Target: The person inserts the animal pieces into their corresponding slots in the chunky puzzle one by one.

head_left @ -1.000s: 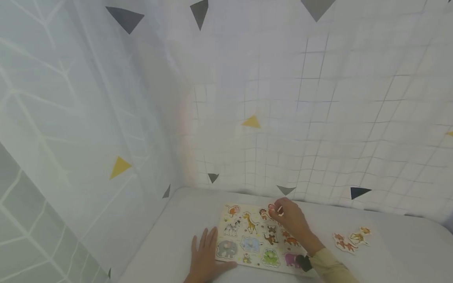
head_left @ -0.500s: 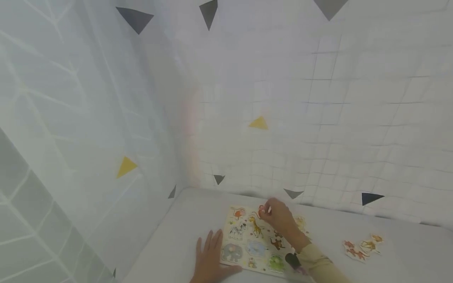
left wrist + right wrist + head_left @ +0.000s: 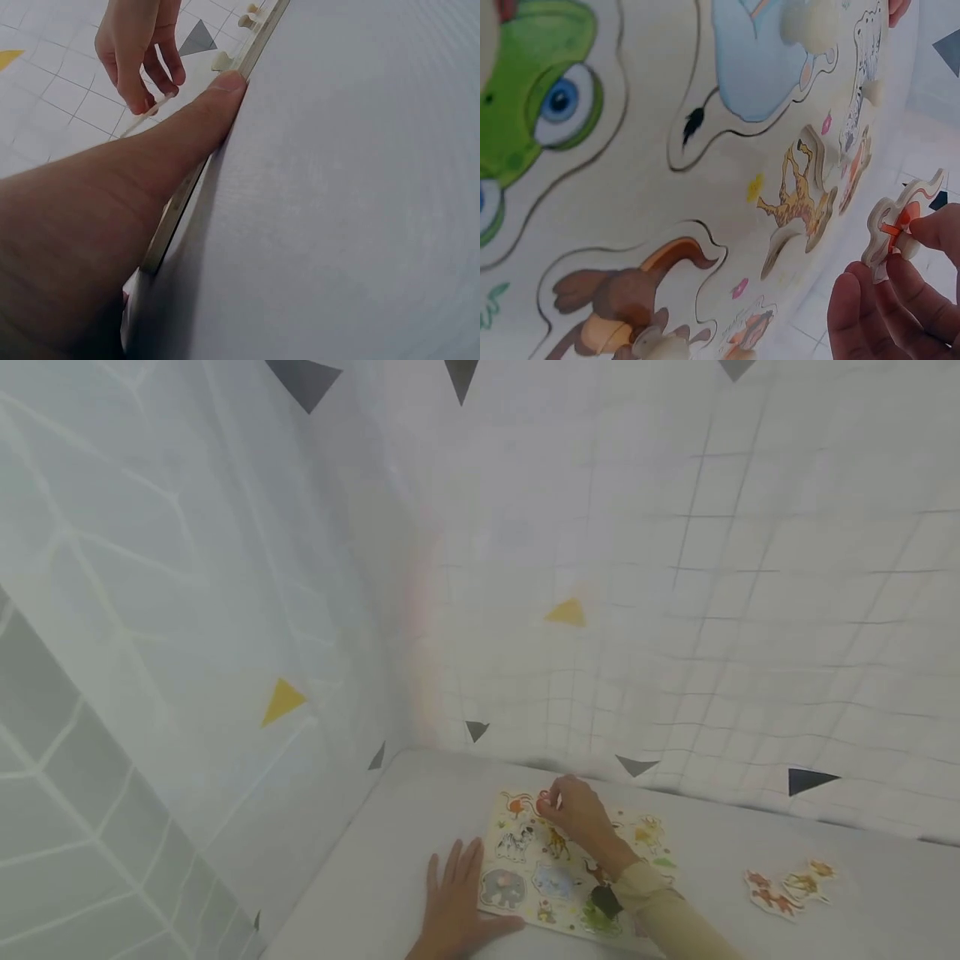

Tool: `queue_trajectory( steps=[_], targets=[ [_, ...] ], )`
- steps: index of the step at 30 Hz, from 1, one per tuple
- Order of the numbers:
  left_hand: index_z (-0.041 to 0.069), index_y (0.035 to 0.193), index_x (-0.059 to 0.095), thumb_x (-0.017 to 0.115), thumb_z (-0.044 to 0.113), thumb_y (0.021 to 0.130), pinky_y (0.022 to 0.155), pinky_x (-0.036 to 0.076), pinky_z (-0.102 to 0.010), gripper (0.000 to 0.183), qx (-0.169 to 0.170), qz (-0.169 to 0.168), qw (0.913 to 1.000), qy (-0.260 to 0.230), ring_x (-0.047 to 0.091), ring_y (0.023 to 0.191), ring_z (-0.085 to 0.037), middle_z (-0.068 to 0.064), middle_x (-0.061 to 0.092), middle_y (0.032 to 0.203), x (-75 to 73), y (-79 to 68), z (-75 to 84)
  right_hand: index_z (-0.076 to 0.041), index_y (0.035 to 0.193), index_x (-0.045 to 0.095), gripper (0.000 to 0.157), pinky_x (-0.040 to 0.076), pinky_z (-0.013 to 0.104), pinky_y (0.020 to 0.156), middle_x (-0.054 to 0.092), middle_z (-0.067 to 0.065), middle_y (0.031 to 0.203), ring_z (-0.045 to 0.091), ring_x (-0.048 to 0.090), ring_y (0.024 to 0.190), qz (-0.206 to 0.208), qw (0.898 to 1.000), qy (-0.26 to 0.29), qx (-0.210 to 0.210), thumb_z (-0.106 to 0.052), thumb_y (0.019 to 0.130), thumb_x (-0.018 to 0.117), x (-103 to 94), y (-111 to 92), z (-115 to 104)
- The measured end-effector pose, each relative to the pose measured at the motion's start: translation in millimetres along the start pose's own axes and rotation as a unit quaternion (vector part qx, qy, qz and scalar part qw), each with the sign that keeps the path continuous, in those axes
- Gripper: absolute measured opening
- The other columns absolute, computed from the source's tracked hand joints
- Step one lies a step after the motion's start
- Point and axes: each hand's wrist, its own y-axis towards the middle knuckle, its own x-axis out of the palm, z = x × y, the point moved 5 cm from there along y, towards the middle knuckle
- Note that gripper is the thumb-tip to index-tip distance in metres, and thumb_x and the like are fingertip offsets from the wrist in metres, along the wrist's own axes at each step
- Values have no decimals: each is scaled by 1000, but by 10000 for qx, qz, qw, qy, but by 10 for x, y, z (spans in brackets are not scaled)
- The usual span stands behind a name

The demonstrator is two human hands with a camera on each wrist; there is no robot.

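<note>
My right hand (image 3: pixel 577 818) pinches an orange monkey puzzle piece (image 3: pixel 904 217) by its small knob, thumb and fingers together. The piece hangs tilted just above the far left part of a wooden animal puzzle board (image 3: pixel 519 870). Below it in the right wrist view, a giraffe-shaped recess (image 3: pixel 799 195) in the board has no piece in it. My left hand (image 3: pixel 457 906) rests at the board's left front corner, fingers straight along the left side. Its thumb (image 3: pixel 217 97) presses the front edge in the left wrist view. The right forearm hides part of the board.
Two loose puzzle pieces, an orange one (image 3: pixel 772 893) and a yellowish one (image 3: pixel 802 885), lie on the white table (image 3: pixel 712 843) to the right of the board. Knobbed elephant (image 3: pixel 504 888) and frog (image 3: pixel 547 97) pieces sit in the board. A patterned wall rises behind.
My right hand has moved left over the board with the monkey piece, from the far middle towards the far left corner. My left hand stays at the board's corner. The head view has shifted slightly.
</note>
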Motion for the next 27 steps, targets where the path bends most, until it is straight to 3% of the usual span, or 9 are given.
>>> queue_trajectory(
  steps=[5,10,17,23,27],
  targets=[
    [12,162,28,58,97,65,127,11,-72,132,1,39,10000,-3,25,159,-36,-6,32,170,-6,-12,-9,-9,74,58,27,38,22,56,55,2,77,10,44,64,-88,10000,-16,-17,-16,91,77,64,34,-40],
    [11,162,27,58,96,66,127,10,-73,132,41,-51,9999,-96,25,159,-37,-6,31,170,-12,-20,24,-7,75,57,26,37,23,57,54,3,79,11,42,65,75,9996,-116,-232,-14,92,76,88,73,-74],
    [10,161,30,59,96,67,126,15,-72,131,86,-34,9999,95,28,157,-38,-7,35,169,-5,-15,34,-6,75,55,27,35,22,54,50,2,76,12,42,60,-140,9994,289,-130,-11,92,74,238,186,-110],
    [8,157,37,56,97,68,122,24,-71,127,332,421,9980,340,38,152,-38,-7,43,164,-33,-33,46,-10,75,53,29,35,22,55,50,1,76,12,41,63,-61,9996,-168,-197,-16,92,75,391,264,-93],
    [8,155,41,51,100,68,119,30,-70,127,422,627,9954,582,43,149,-37,-6,47,161,-38,-59,22,-9,74,51,31,34,23,56,49,1,75,13,40,65,60,9995,-83,-300,-14,91,76,446,259,-116]
  ],
)
